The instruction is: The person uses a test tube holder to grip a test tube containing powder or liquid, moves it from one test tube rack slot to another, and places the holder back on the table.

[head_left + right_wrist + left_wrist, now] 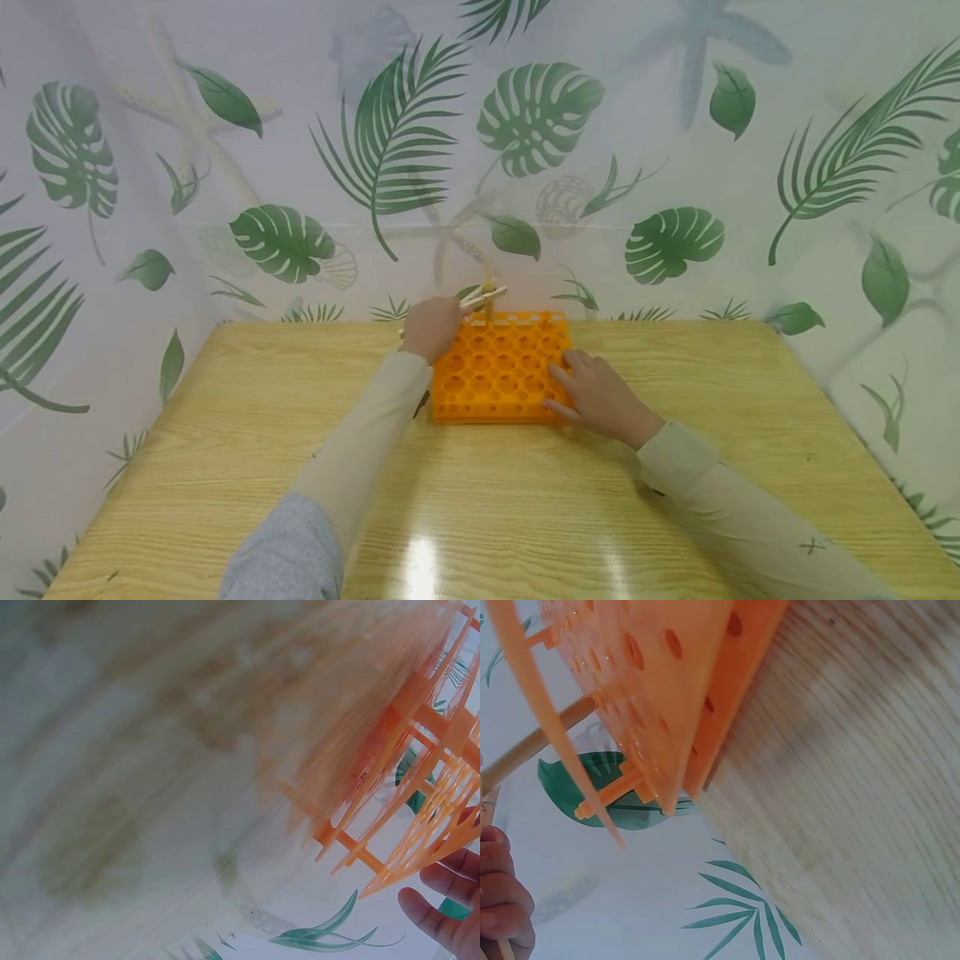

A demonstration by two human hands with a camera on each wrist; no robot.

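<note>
My left hand (432, 327) grips a wooden test tube clamp (483, 297), whose jaws point right and lie around a test tube (490, 308) with a yellowish tint. The tube stands upright at the back row of an orange test tube rack (498, 411). In the left wrist view, curled fingers (504, 900) show at the lower left, and the tube (540, 742) runs into the rack's holes. At the rack's right side, my right hand (600, 402) rests with spread, relaxed fingers on the edge. The right wrist view has those fingertips (424, 911) close beside the rack's orange bars (360, 851).
The rack sits on a wood-grain table (480, 500), near its back edge. Behind and at both sides hangs a white curtain (465, 183) printed with green leaves. A small dark thing (422, 403) shows by the rack's left side, mostly behind the left sleeve.
</note>
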